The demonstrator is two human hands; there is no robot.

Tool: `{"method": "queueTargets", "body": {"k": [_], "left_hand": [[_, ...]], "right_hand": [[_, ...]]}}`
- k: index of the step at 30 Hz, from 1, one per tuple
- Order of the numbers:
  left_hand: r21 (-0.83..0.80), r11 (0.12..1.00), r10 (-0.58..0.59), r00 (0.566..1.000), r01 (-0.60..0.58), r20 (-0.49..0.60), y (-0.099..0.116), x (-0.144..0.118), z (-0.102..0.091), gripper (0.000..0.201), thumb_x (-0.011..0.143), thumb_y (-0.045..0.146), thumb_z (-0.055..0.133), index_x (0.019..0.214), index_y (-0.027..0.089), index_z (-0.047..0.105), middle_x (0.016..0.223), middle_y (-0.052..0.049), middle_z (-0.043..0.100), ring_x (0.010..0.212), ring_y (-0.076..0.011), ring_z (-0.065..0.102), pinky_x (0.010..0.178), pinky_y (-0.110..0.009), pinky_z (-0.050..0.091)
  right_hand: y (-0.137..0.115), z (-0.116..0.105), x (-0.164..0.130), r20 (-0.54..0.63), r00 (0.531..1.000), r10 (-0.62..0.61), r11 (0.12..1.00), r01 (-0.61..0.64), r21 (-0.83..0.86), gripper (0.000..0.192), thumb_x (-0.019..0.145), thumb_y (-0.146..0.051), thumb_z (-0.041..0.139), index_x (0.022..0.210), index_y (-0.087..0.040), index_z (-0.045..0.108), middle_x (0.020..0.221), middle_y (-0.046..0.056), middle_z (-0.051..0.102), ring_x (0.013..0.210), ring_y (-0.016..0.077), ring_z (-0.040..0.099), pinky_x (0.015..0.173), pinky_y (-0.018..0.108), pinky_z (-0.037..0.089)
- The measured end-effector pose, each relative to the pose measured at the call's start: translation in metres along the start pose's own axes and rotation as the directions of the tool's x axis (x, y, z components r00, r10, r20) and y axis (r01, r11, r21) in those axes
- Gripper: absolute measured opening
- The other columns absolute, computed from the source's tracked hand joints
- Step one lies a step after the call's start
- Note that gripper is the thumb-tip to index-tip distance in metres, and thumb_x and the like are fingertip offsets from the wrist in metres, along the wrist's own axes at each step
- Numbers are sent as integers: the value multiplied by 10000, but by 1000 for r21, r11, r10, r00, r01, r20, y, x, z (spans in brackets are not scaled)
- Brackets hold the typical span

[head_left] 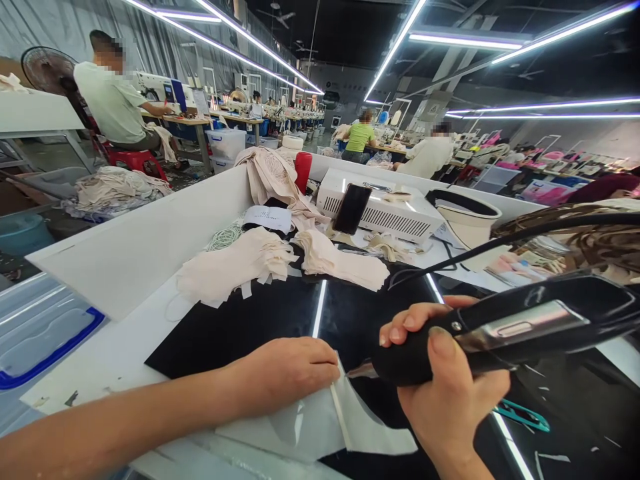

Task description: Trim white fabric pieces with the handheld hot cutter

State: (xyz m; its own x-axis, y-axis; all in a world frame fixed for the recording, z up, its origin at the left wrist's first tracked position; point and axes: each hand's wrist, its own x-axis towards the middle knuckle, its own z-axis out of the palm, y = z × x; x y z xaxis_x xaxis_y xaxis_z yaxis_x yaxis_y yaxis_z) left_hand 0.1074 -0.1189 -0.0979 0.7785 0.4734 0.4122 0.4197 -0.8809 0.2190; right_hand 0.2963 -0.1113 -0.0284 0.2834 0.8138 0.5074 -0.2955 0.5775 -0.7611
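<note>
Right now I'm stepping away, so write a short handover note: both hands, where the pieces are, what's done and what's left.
Left hand: flat, pressing the pale fabric piece onto the black work surface.
Right hand: gripping the black corded hand tool, its tip at the piece's upper edge beside the left fingertips.
Stacks of cream pieces lie further back; teal snips sit right of the hand.
Done: cannot tell.
Left: this piece is in work; the stacks wait behind.

Dark ceiling, long light strips (400, 40); rows of sewing tables (240, 120); standing fan (45, 67); grey wall, possibly curtained.
</note>
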Motion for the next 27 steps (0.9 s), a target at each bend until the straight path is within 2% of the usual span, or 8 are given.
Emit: {"method": "queueTargets", "body": {"k": [6, 10, 16, 18, 24, 27], "left_hand": [[86, 989, 120, 992, -117, -30, 0, 5, -6, 203, 1090, 105, 482, 1021, 105, 673, 1075, -88, 735, 1131, -189, 684, 1092, -308, 550], [96, 984, 156, 986, -149, -62, 6, 14, -11, 189, 1094, 125, 492, 1046, 108, 673, 1065, -83, 728, 1104, -181, 675, 1065, -280, 544], [99, 989, 99, 992, -107, 81, 13, 16, -5, 172, 1071, 140, 530, 952, 142, 654, 982, -59, 690, 939, -172, 664, 938, -264, 577], [79, 992, 90, 993, -96, 74, 13, 12, -3, 159, 1064, 121, 542, 945, 142, 646, 1007, -62, 695, 962, -169, 664, 932, -255, 576], [3, 998, 64, 998, -64, 1, 12, -1, 1, 123, 1073, 132, 545, 1089, 138, 667, 1131, -77, 720, 1080, -179, 677, 983, -275, 575], [-14, 998, 54, 999, -54, 3, 12, -1, 3, 124, 1069, 128, 550, 1099, 134, 670, 1136, -77, 725, 1098, -189, 686, 1002, -281, 573]], "right_hand": [[-12, -4, 1, -30, 1000, -6, 1000, 6, 0, 330, 782, -306, 838, 1047, -246, 650, 710, -47, 652, 540, 145, 596, 480, 296, 563], [-17, -8, 0, -32, 999, -22, 1000, 22, 0, 345, 773, -332, 849, 1042, -245, 652, 708, -46, 649, 537, 144, 589, 472, 292, 554], [-14, -8, -2, -22, 1000, -17, 1000, 18, 17, 324, 803, -307, 833, 1057, -244, 642, 719, -43, 659, 541, 143, 606, 489, 290, 555], [-12, -7, -3, -17, 1000, -22, 999, 23, 27, 313, 812, -300, 825, 1061, -245, 643, 722, -44, 660, 542, 143, 610, 489, 289, 554], [-9, -7, -6, 8, 1000, -6, 999, 6, 41, 314, 830, -300, 812, 1091, -254, 644, 742, -45, 667, 563, 145, 625, 513, 300, 572], [-8, -7, -7, 22, 1000, -9, 999, 9, 37, 318, 827, -296, 809, 1093, -253, 640, 746, -46, 666, 564, 144, 621, 511, 298, 567]]}}
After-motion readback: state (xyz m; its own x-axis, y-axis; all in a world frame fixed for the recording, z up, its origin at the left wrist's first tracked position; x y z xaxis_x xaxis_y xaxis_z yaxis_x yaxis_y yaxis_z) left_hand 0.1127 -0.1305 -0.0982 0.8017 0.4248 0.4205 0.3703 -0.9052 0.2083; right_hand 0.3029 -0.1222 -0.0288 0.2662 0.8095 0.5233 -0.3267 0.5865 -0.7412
